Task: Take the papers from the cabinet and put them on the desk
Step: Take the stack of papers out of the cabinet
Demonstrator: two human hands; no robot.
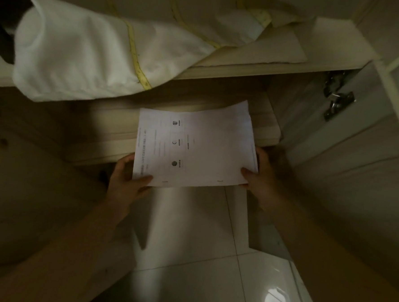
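A thin stack of white printed papers (194, 148) juts out over the front edge of a lower wooden cabinet shelf (106, 124). My left hand (126, 181) grips the stack's near left corner, thumb on top. On the near right corner, my right hand (260, 175) holds it the same way, fingers under the sheets. The far end of the papers still lies over the shelf. No desk is in view.
A white cloth bundle with yellow stripes (83, 50) lies on the upper shelf (245, 69) and hangs over its edge above the papers. The open cabinet door (358, 137) with a metal hinge (337, 98) stands at right. Glossy floor tiles (209, 280) lie below.
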